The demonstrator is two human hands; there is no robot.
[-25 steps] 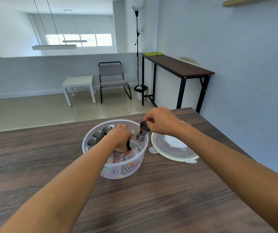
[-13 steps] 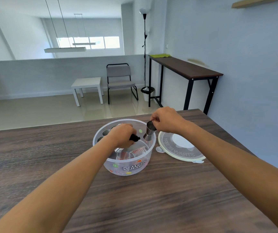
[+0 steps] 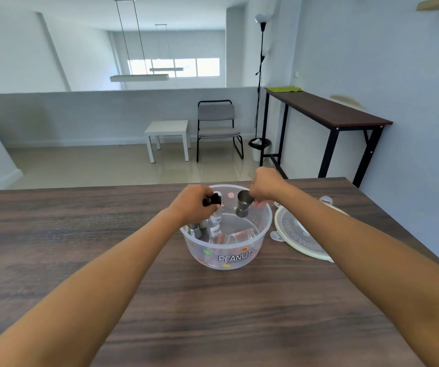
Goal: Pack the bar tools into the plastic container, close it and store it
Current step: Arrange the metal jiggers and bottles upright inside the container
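Note:
A round clear plastic container [image 3: 235, 259] marked PEANUTS stands on the wooden table [image 3: 213, 313]. Inside it are small steel cups [image 3: 195, 230] at the left and a clear glass [image 3: 242, 235] lying on its side. My left hand [image 3: 195, 205] is over the container's left rim, closed on a black-topped tool [image 3: 214, 199] with a clear labelled body. My right hand [image 3: 266, 184] is over the far right rim and pinches a steel jigger [image 3: 243, 203], which hangs inside the container. The container's round lid [image 3: 296, 234] lies flat on the table just right of it.
The table's right edge runs close past the lid, with a blue wall beyond. Behind the table are a dark high side table [image 3: 327, 112], a grey chair [image 3: 218, 127], a white low table [image 3: 168, 129] and a floor lamp [image 3: 260, 75].
My left hand has lifted the black-topped tool from deep in the container up to rim height. My right hand still holds the jigger. The view has shifted, so everything sits further right.

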